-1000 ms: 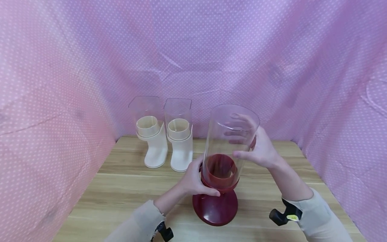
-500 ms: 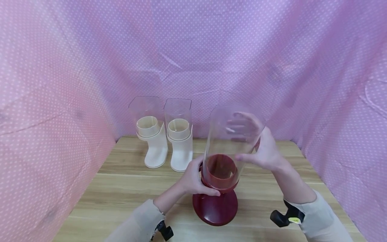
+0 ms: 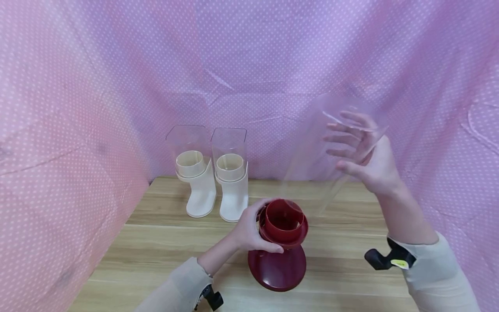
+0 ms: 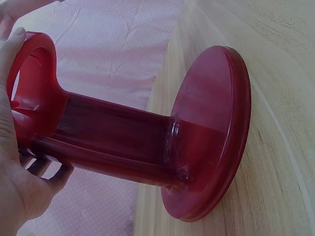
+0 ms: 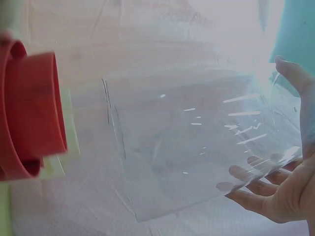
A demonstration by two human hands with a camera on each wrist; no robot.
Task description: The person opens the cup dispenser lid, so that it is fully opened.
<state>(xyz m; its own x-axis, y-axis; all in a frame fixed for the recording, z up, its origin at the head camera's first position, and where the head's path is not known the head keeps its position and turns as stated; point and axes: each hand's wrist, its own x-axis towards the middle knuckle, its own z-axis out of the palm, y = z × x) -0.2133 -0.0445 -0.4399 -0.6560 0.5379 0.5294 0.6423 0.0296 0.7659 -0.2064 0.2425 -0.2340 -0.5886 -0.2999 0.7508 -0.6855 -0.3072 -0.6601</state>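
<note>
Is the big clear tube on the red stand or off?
Off: the right wrist view shows a gap between the clear tube and the red stand.

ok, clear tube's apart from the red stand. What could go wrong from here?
The clear tube tilts in the right hand alone, so it might slip.

If it swings left, its near end could knock the red stand, which might tip should the left hand loosen.
</note>
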